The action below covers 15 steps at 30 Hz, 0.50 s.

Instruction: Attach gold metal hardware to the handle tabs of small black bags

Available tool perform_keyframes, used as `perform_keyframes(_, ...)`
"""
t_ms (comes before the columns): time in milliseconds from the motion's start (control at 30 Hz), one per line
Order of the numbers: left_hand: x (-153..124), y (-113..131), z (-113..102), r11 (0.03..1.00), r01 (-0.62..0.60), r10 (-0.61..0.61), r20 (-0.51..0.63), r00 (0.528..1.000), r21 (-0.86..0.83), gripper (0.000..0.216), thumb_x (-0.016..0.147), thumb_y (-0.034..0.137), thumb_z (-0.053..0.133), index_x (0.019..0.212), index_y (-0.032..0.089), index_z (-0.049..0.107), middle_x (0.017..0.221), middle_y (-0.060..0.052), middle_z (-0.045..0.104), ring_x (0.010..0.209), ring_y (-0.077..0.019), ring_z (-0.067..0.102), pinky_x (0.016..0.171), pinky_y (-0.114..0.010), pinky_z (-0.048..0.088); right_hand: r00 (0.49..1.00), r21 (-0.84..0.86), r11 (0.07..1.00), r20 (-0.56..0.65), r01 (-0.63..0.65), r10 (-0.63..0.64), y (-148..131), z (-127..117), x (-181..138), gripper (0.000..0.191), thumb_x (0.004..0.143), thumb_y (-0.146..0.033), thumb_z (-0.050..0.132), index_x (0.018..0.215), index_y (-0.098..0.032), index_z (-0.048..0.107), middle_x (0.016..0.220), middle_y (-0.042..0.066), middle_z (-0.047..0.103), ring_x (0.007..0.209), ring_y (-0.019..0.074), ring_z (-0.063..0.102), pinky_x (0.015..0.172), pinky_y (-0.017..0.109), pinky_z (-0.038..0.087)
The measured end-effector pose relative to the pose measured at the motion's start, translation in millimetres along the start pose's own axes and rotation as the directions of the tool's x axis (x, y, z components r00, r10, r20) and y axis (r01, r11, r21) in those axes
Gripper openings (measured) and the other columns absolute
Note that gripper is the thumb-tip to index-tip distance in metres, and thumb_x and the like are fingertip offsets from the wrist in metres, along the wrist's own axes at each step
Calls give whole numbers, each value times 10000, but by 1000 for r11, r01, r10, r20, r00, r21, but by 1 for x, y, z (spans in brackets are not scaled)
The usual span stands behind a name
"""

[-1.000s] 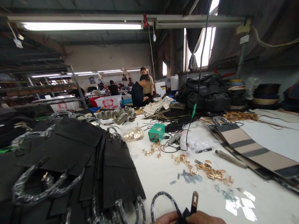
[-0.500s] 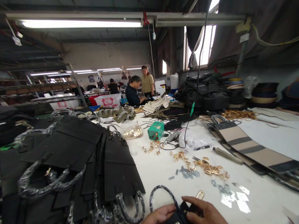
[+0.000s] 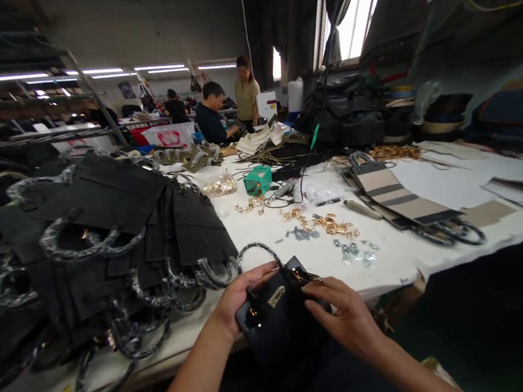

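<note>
Both forearms reached up from the lower edge toward the middle, meeting on a small black bag [image 3: 277,316] held in the air just short of the near edge of the bench [image 3: 394,255]. The left hand [image 3: 238,295] was clenched on the bag's left side, thumb stretched along its top edge near the handle. The right hand [image 3: 347,316] gripped the right side, fingers curled over the front flap beside the gold clasp [image 3: 276,295]. Half a second before, only the hands showed at the bottom of the view and the bag lay low over the bench; now the bag sat higher and nearer the person, with the forearms in sight and the view tipped downward. The bag's long axis ran left to right, slightly tilted, its front face up and its wrapped handle [image 3: 256,251] arching away from the person. Left of it a stack of black leather pieces [image 3: 118,240] with wrapped handles spread over the bench. Farther on lay scattered gold fittings [image 3: 333,225], a green box [image 3: 258,180] and a striped strap [image 3: 396,194]. At the far end two people [image 3: 225,107] worked.
</note>
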<state>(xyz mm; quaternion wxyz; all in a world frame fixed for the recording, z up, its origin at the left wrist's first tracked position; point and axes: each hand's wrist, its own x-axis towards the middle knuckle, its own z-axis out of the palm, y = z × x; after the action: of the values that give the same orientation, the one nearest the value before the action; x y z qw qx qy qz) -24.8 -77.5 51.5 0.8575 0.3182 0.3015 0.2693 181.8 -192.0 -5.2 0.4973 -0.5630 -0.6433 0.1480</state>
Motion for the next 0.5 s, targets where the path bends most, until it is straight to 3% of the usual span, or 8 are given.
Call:
perform_keyframes(233,-37,27,56,990,-117,123,-85,989,73,441,876,200,507,1281,36,566,1107,-173,732,943,-242,720,892,-344,541,997,-150,985,18,82,-80,-55,3,-10,653,749,-382,773,1350,-258,550,1343,129,533,1214,323,510,1016,494,466)
perform_keyframes(400,-35,30,56,988,-103,116,-102,988,118,411,861,199,549,1233,33,607,1078,-172,738,916,-239,723,874,-335,546,992,-28,992,-24,121,-122,-67,8,3,470,813,-289,703,1273,-280,606,1242,96,599,1143,282,553,995,446,457)
perform_keyframes(500,-20,20,47,991,-72,85,-107,991,117,358,849,206,568,1154,39,654,1058,-157,744,885,-228,724,867,-328,547,999,211,978,32,-1,-6,-72,18,18,280,807,-261,696,1086,-248,679,1056,48,667,965,223,620,873,333,499)
